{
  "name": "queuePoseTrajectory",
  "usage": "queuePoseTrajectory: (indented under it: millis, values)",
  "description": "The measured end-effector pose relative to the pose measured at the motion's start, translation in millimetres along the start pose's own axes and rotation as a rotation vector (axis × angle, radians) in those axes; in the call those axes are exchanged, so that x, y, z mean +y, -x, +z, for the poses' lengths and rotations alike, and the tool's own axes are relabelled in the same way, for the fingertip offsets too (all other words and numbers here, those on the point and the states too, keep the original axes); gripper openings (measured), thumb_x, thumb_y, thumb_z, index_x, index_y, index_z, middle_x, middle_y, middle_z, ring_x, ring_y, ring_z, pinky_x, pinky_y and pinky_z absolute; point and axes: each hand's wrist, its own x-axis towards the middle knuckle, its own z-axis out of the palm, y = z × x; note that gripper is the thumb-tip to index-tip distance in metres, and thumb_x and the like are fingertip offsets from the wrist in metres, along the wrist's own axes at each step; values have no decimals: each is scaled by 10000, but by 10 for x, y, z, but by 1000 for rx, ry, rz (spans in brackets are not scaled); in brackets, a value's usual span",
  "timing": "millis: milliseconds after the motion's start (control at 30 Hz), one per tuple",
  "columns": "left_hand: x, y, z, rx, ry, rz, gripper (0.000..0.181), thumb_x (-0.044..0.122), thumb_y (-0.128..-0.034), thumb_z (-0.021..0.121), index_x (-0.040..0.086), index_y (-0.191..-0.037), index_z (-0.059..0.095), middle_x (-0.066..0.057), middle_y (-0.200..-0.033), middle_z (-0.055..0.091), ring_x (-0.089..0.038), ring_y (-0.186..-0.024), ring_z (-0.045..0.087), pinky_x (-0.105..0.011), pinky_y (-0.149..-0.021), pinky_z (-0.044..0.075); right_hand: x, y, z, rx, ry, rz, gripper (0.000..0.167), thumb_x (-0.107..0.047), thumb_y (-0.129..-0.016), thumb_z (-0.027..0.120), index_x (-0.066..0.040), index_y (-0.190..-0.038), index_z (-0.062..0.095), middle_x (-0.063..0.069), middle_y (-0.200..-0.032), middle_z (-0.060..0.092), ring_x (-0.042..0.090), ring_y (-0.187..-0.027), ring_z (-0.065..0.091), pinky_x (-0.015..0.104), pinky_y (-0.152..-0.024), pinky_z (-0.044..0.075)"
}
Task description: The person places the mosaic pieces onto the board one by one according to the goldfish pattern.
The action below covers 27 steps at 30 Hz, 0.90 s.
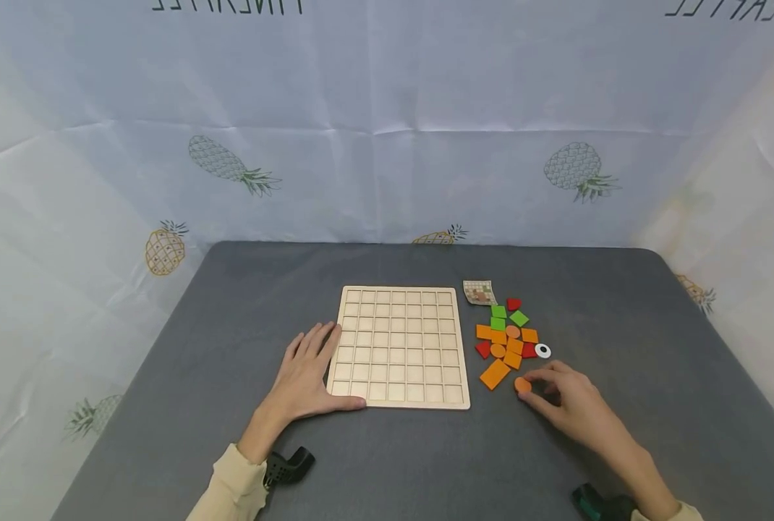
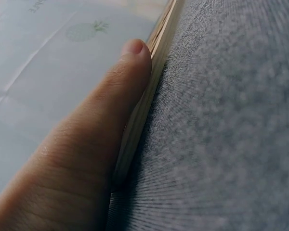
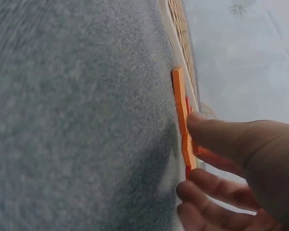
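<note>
Disc (image 1: 522, 385) in pinch of right hand (image 1: 572, 405)

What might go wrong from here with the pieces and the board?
The orange disc might slip, since the right hand merely pinches it. That hand could also knock the white-and-black disc, which lies close by. The left hand, touching the board along its edge, may nudge it askew.
</note>
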Motion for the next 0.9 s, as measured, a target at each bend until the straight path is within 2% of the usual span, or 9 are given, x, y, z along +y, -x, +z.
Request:
queuePoseTrajectory:
  millis: [167,267,367,700,900]
  values:
    - [2,-6,-17,-1,-10,0,1321,875,-654,680,111,-1639,242,-147,-1675,315,-370,-1565,261,-608,-1231,225,-61,-43,-7,70,-112,3,221,-181,-810,872,-80,-989,790,-26,-849,734,-52,-650,598,194,-602,544]
    - [6,-5,-14,-1,-12,2,1313,876,-661,675,110,-1638,246,-147,-1676,312,-371,-1564,262,-612,-1229,225,-113,-73,-11,79,-168,16,211,-157,-809,868,-51,-976,794,-30,-789,748,-59,-627,613,184,-594,554]
    - [8,0,-10,-4,-10,4,1310,880,-667,667,112,-1639,242,-144,-1680,305,-371,-1566,257,-612,-1229,221,-165,-106,-8,85,-179,20,217,-137,-799,869,-28,-973,798,-16,-782,759,-51,-619,619,178,-593,555]
    - [13,23,8,-6,-13,-8,1333,879,-673,663,74,-1638,221,-151,-1682,301,-367,-1563,267,-611,-1225,229,-311,-230,18,62,-209,-52,169,-78,-809,831,-17,-963,798,-23,-773,747,-45,-634,615,179,-609,561]
    - [19,3,0,2,-6,-5,1336,877,-668,668,69,-1636,226,-149,-1681,303,-368,-1563,267,-607,-1224,226,-436,-327,21,23,-241,-73,203,-114,-813,845,-21,-988,799,-32,-773,740,-23,-645,627,173,-619,560]
